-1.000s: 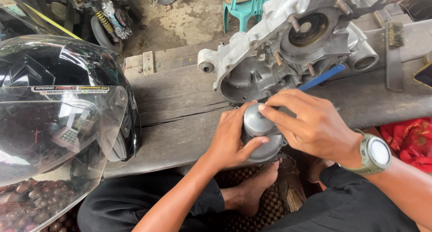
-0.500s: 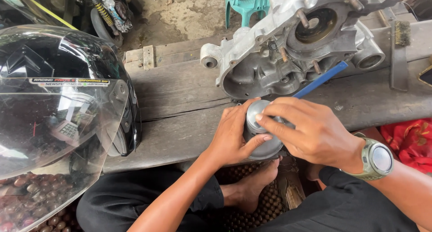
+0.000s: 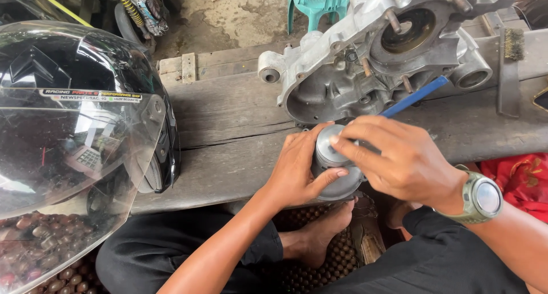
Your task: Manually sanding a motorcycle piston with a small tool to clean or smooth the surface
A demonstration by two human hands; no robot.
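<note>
My left hand (image 3: 299, 168) wraps around a silver metal piston (image 3: 333, 157) at the near edge of a wooden bench (image 3: 228, 134). My right hand (image 3: 399, 160), with a grey watch on its wrist, rests its fingertips on the piston's top and grips a blue-handled tool (image 3: 414, 96) whose tip is hidden under the fingers. Just behind the hands lies a grey aluminium engine case (image 3: 388, 49) with studs sticking out of it.
A black helmet with a clear visor (image 3: 74, 117) fills the left side. A wire brush (image 3: 508, 66) lies at the bench's right end, red cloth (image 3: 522, 177) below it. A teal plastic chair (image 3: 319, 3) stands on the concrete floor behind. My bare feet rest on a beaded mat.
Both hands stay on the piston; the right fingers have shifted slightly across its top. The view has drifted a little, so the bench and engine case sit a bit differently in frame.
</note>
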